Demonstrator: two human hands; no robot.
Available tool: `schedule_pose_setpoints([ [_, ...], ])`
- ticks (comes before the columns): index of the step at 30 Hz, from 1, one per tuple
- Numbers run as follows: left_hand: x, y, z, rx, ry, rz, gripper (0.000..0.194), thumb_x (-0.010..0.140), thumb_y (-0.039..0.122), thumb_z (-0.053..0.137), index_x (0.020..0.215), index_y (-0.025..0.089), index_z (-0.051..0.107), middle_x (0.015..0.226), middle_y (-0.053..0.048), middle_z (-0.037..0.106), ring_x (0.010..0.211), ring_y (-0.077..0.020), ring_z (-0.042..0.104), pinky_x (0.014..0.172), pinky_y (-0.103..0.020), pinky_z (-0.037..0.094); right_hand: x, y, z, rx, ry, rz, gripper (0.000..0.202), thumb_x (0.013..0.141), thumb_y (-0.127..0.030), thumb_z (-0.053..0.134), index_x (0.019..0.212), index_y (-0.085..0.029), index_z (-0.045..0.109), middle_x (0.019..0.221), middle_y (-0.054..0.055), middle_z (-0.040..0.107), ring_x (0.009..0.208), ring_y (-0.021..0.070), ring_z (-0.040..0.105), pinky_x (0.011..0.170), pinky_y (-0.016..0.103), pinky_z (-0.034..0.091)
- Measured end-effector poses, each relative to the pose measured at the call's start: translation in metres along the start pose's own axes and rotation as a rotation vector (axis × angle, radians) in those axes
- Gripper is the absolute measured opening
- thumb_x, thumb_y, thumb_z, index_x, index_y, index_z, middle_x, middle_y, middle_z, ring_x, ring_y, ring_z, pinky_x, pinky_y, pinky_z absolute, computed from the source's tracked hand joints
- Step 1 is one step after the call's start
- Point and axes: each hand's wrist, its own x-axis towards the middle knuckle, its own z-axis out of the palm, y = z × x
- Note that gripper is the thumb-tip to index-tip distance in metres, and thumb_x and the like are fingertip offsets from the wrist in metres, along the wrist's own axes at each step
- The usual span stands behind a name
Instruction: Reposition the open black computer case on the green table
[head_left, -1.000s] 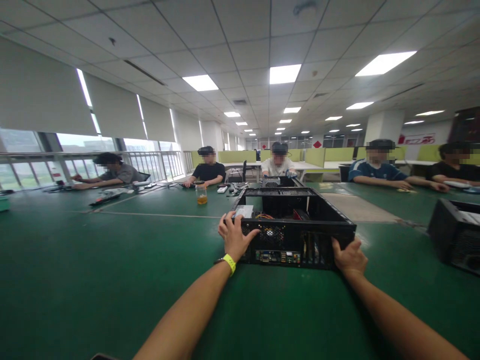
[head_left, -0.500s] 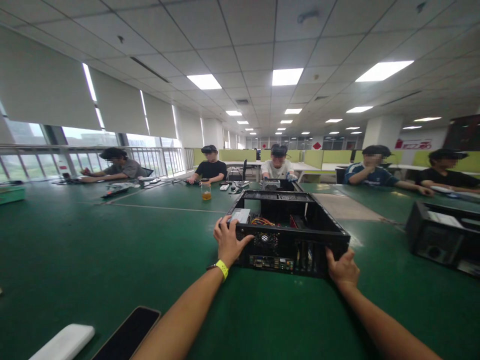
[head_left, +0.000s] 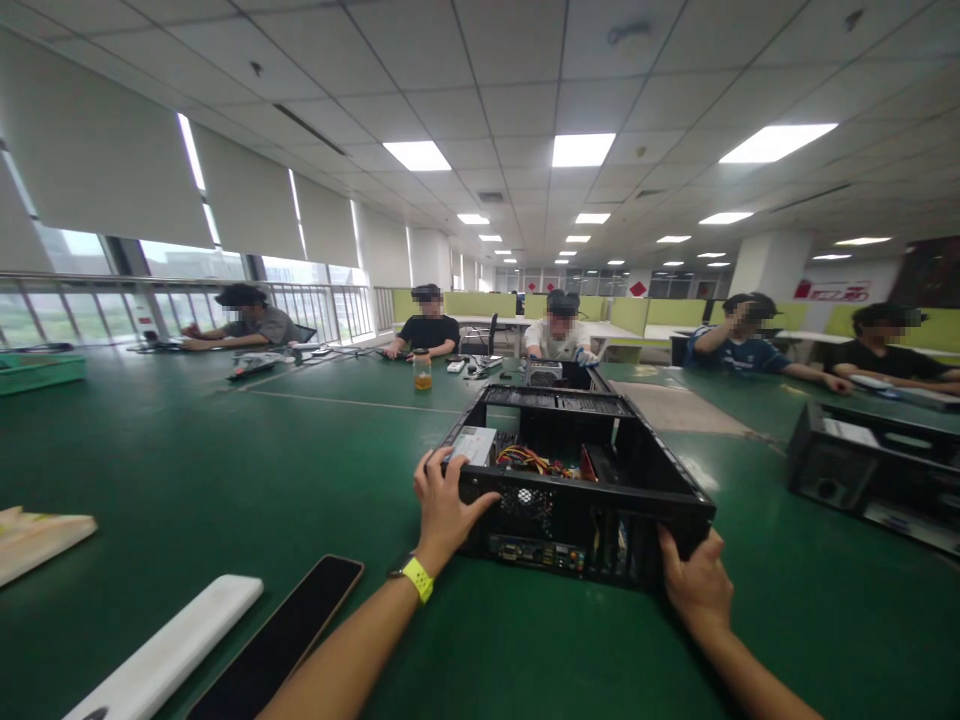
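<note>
At twelve o'clock from the person, on the green worktop (head_left: 187,470), stands the open computer case (head_left: 577,480), its long axis running away toward twelve. Both hands sit at its near end. The left hand (head_left: 442,505) grips the near-left corner, fingers (head_left: 431,470) curled over the rim beside the power supply (head_left: 471,445). The right hand (head_left: 697,585) clasps the near-right corner at about one o'clock. Both forearms reach forward, roughly equally extended.
</note>
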Motion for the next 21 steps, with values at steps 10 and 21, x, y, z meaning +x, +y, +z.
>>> schedule_pose_setpoints([
  [10, -0.01, 0.006, -0.013, -0.04, 0.003, -0.008, 0.055, 0.072, 0.053, 0.067, 0.114, 0.021, 0.052, 0.129, -0.012, 0.043, 0.129, -0.0344, 0.029, 0.107, -0.052, 0.029, -0.017, -0.003, -0.019, 0.067, -0.107, 0.071, 0.082, 0.082, -0.072, 0.025, 0.133, -0.007, 0.031, 0.103, 0.019, 0.063, 0.094, 0.0399, 0.062, 0.075, 0.046, 0.048],
  [21, -0.079, -0.16, -0.118, 0.229, -0.961, -0.199, 0.061, 0.068, 0.056, 0.061, 0.126, 0.039, 0.055, 0.142, 0.0, 0.045, 0.134, -0.0359, 0.033, 0.107, -0.061, 0.02, -0.026, 0.01, -0.026, 0.632, -0.103, 0.085, 0.064, 0.069, -0.064, 0.06, 0.117, -0.022, 0.05, 0.113, 0.008, 0.063, 0.099, 0.0279, 0.062, 0.088, 0.037, 0.047],
])
